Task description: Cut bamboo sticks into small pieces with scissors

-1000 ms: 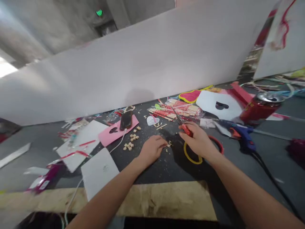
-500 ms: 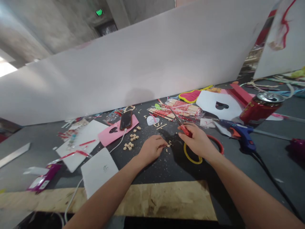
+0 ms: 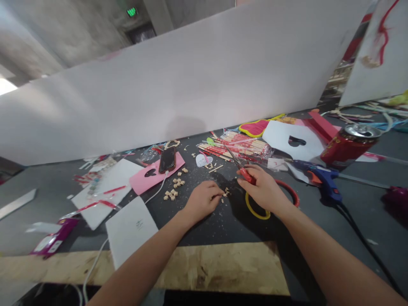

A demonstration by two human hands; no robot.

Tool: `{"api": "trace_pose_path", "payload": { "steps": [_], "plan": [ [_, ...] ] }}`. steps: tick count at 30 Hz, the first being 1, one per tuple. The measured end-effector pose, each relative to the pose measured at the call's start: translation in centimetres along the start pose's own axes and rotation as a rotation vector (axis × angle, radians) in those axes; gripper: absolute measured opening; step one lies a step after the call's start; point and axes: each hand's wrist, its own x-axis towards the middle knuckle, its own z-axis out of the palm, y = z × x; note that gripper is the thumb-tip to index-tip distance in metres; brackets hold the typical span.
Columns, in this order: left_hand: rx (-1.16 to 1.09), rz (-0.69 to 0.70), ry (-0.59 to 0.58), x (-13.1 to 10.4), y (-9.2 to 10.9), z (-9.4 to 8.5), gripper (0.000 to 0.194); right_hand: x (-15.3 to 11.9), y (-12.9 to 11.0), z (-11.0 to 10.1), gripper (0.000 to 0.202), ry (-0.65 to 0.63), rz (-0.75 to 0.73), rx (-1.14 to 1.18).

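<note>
My left hand (image 3: 205, 199) rests on the dark table, its fingertips pinched at the edge of a small pile of cut wooden bits (image 3: 226, 193); whatever is between them is too small to make out. My right hand (image 3: 262, 187) is closed around the red-handled pliers (image 3: 247, 175), whose metal jaws point up and to the left. Left of my left hand lie several small wooden clusters (image 3: 179, 182). A white heart-shaped piece (image 3: 201, 160) and short stick pieces (image 3: 216, 168) lie beyond my hands.
Chopsticks in red wrappers (image 3: 236, 144) lie at the back. On the right are a red can (image 3: 347, 146), a blue glue gun (image 3: 330, 182) and a yellow-and-red ring (image 3: 259, 214). A phone (image 3: 168, 160) sits on pink card (image 3: 140, 182); white sheets (image 3: 130, 231) lie at left.
The camera view has shifted slightly. Both hands stay in nearly the same places, with the pliers still held in my right hand.
</note>
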Motion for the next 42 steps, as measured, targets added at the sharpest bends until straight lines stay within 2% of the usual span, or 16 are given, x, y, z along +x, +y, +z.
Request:
{"api": "trace_pose_path", "payload": {
  "steps": [15,37,40,42],
  "plan": [
    [-0.011,0.015,0.029,-0.16,0.17,-0.07,0.022,0.02,0.12,0.08,0.011,-0.016,-0.003,-0.014],
    [-0.017,-0.034,-0.001,0.09,0.29,0.08,0.02,-0.13,0.26,0.13,0.01,-0.032,-0.037,-0.073],
    [-0.057,-0.065,0.049,0.05,0.31,-0.25,0.02,-0.17,0.19,0.0,0.01,-0.014,-0.063,-0.107],
    [-0.164,-0.137,0.14,-0.03,0.32,-0.84,0.019,-0.19,0.16,-0.04,0.011,0.004,-0.076,-0.132]
  ]
}}
